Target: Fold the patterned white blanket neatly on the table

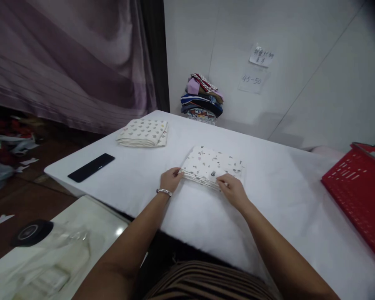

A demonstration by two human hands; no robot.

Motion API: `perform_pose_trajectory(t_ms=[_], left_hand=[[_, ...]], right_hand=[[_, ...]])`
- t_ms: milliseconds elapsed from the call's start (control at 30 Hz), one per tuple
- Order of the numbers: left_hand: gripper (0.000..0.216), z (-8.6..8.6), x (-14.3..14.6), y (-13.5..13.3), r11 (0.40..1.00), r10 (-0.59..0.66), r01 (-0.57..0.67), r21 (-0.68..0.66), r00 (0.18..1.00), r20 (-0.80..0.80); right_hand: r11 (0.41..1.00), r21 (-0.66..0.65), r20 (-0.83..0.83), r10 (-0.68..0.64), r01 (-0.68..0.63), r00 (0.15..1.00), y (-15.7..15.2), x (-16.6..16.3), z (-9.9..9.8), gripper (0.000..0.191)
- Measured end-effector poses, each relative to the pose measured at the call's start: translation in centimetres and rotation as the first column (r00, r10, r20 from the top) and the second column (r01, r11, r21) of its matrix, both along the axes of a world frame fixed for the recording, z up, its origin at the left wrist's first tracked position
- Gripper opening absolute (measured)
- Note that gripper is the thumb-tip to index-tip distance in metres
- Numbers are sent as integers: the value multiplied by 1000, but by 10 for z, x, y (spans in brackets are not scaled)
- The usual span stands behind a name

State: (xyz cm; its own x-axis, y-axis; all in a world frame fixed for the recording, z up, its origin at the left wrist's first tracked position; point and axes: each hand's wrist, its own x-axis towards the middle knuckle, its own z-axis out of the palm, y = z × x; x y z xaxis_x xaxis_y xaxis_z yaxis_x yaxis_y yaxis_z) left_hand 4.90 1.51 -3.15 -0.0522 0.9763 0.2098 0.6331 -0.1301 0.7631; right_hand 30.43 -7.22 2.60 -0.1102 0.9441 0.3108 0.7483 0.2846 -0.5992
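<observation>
A folded white cloth with small dark prints [211,164] lies on the white table [284,196] in front of me. My left hand [170,179], a bracelet on its wrist, pinches the cloth's near left corner. My right hand [233,189] grips the cloth's near right edge, fingers curled over it. A second folded white patterned cloth [143,132] rests farther back on the left, apart from both hands.
A black phone [91,167] lies near the table's left edge. A red plastic basket [359,196] sits at the right. A pile of folded clothes [203,100] stands by the far wall. A low glass-topped surface with a black round object [33,232] is at lower left.
</observation>
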Motion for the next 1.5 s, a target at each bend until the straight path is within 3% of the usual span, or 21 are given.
perform_pose_trajectory(t_ms=[133, 367, 467, 700, 1000, 1500], left_hand=[[28, -5, -3, 2, 1000, -3, 3, -1, 999, 55], [26, -9, -7, 4, 999, -38, 36, 26, 995, 93], [22, -10, -7, 5, 999, -45, 42, 32, 994, 97], [18, -11, -6, 5, 999, -46, 43, 30, 994, 102], [15, -8, -5, 4, 999, -31, 29, 20, 997, 70], [16, -8, -6, 4, 998, -58, 57, 22, 995, 76]], right_hand=[[985, -87, 83, 157, -150, 984, 49, -53, 1, 18], [968, -218, 361, 194, -120, 912, 95, -102, -2, 19], [964, -233, 381, 214, -130, 900, 100, -103, -7, 20], [966, -177, 250, 232, -191, 940, 103, -94, -13, 20], [952, -221, 399, 288, -213, 871, 97, -101, -9, 21], [946, -277, 451, 284, -169, 846, 102, -103, -5, 19]])
